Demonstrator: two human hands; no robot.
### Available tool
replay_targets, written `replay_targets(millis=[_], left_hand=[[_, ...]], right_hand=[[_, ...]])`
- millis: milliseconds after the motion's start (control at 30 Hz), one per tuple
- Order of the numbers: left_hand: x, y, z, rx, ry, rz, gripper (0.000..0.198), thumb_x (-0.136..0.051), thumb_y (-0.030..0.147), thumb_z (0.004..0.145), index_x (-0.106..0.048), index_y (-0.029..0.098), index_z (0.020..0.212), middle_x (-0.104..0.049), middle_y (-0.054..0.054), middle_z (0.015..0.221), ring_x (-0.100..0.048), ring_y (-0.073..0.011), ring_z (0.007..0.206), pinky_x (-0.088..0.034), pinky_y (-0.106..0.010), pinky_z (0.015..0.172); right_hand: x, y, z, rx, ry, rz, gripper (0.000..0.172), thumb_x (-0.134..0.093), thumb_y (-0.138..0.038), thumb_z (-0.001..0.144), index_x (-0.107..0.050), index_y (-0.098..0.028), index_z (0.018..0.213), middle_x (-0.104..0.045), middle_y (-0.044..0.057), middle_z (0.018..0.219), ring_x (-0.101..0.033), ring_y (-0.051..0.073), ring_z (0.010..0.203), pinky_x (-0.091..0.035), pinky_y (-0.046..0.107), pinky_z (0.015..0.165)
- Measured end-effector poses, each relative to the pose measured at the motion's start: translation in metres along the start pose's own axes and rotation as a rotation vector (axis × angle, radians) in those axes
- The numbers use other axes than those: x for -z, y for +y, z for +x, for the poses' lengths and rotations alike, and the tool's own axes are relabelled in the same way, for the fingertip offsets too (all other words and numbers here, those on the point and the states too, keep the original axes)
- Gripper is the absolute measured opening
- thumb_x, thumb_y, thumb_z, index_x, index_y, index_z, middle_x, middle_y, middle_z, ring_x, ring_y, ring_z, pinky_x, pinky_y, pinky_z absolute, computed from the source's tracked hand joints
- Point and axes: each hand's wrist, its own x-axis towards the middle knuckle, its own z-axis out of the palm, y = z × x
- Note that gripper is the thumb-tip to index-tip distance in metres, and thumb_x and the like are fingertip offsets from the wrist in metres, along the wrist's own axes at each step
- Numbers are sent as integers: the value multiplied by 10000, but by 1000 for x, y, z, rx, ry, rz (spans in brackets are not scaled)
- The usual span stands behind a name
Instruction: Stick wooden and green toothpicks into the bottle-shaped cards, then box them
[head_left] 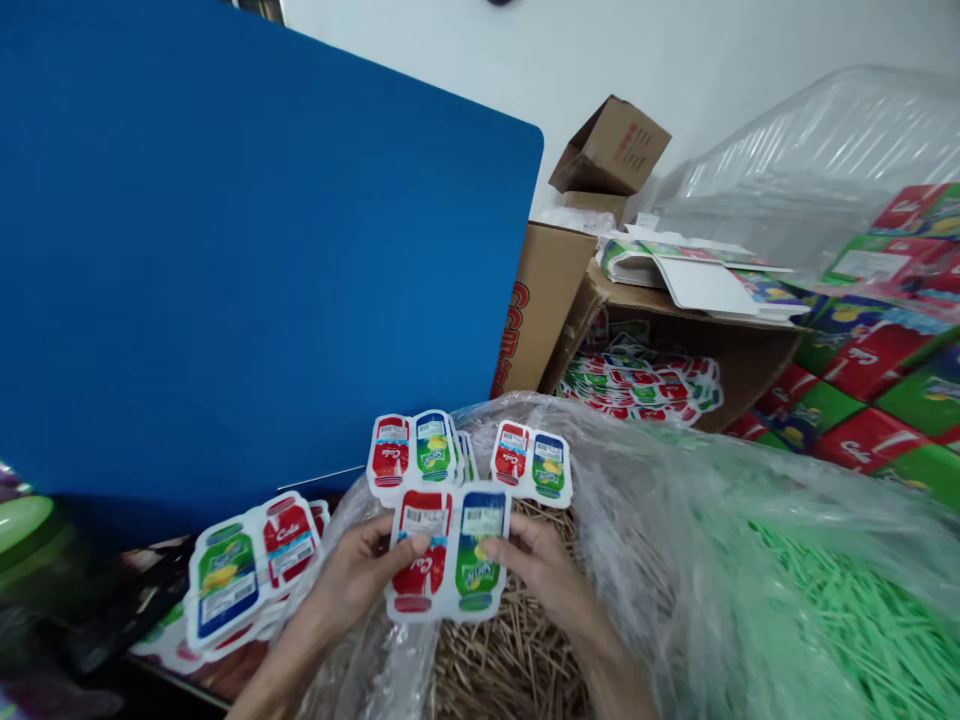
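Note:
Both my hands hold one printed card showing a red cola bottle and a green lemon-drink bottle. My left hand grips its left edge with the thumb on the front. My right hand pinches its right edge. Just beyond lie a small stack of the same cards and a single card. These rest on a clear plastic bag. Under my hands the bag holds thin brown sticks.
A blue panel stands at the left. More cards lie stacked at the lower left. An open cardboard box behind holds several cards. Green sticks fill the bag at right. Red and green packets pile at far right.

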Motion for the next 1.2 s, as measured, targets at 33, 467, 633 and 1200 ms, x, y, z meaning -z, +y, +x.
replay_targets(millis=[33,467,633,1200], left_hand=[[5,9,5,-19,38,25,347,-788,417,560,-728,161,786,-765,-42,772,-691,-256,727,-543,-354,693],[65,42,93,-151,357,484,346,-707,465,591,-649,135,674,-697,-46,561,-669,-224,566,-498,-296,548],[67,31,96,-247,438,852,213,-641,337,710,-697,137,757,-704,-80,657,-676,-283,712,-455,-305,605],[-114,20,176,-119,31,1314,281,-569,297,877,-571,161,1123,-614,-75,1117,-627,-208,918,-528,-402,766]], right_hand=[[-3,-5,13,17,8,-18,296,-717,-383,693,-706,-168,896,-739,30,861,-678,235,819,-527,388,775],[-38,-27,142,27,276,-685,47,-651,-197,660,-687,-170,672,-711,53,675,-668,281,751,-481,347,682],[-48,-19,138,35,368,-853,93,-612,-155,713,-686,-151,770,-707,124,775,-665,306,826,-467,369,723],[-7,69,-72,388,466,-891,202,-423,-189,896,-623,-214,908,-693,21,798,-676,146,727,-515,194,663]])
